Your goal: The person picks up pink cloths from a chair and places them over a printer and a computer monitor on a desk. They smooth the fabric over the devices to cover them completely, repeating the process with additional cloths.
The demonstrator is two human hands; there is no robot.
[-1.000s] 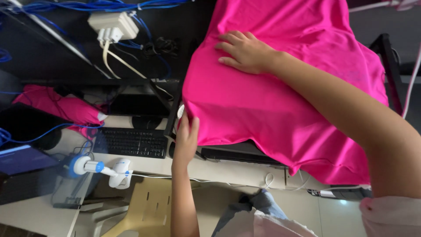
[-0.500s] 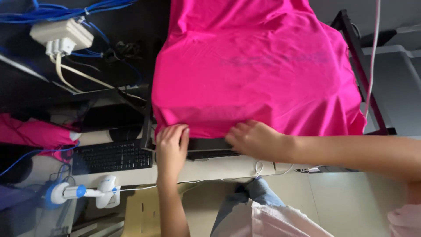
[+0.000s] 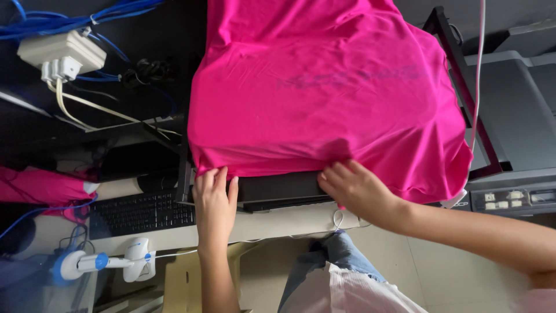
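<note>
Both forearms bare, no sleeves showing down to the wrists. Left hand (image 3: 214, 200) and right hand (image 3: 354, 188): no rings, watch or gloves visible. Pale pink sleeve edge (image 3: 536, 298) at the right upper arm, blurred. Lower body: blue denim jeans (image 3: 333, 261) under a pale pink garment hem (image 3: 353, 293).

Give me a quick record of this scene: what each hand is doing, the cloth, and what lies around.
left hand: fingers on the near hem of the pink shirt
right hand: pinching the same hem further right
shirt: spread over a black flat platen, front edge uncovered
left side: black keyboard, white power strip, blue cables, another pink garment
right side: grey machine
</note>
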